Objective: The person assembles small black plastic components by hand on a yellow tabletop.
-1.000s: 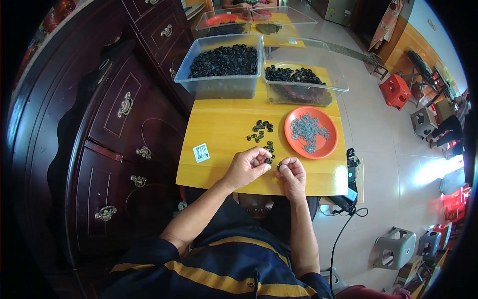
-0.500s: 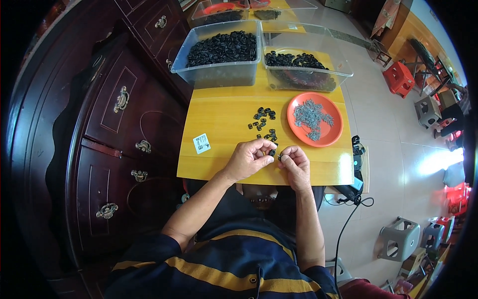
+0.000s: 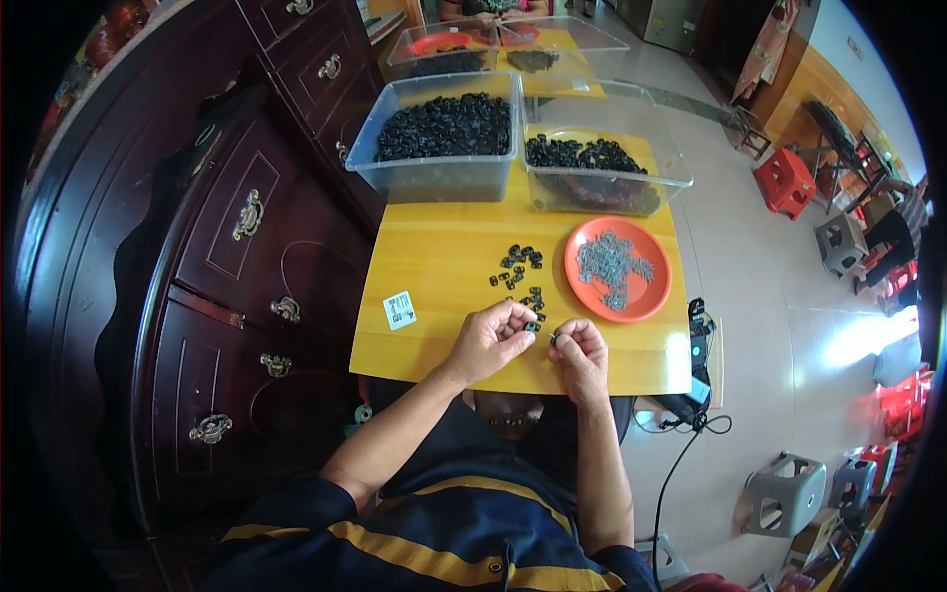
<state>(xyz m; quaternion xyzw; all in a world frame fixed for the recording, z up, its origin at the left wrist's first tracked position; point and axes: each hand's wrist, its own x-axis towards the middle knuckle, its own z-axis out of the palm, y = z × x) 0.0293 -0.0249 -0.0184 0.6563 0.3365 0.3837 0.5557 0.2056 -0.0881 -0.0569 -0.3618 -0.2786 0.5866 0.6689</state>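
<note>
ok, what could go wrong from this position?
The left hand and right hand pinch tiny black parts right at the table's near edge; a dropped one could roll off. The loose black pieces lie just ahead of the hands, so a forward reach might scatter them.

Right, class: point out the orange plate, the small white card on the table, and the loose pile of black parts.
orange plate [image 3: 646,296]: head view, bare orange rim at lower right.
small white card [image 3: 399,310]: head view, the card's middle.
black parts [image 3: 520,271]: head view, middle of the loose pile on the table.
</note>
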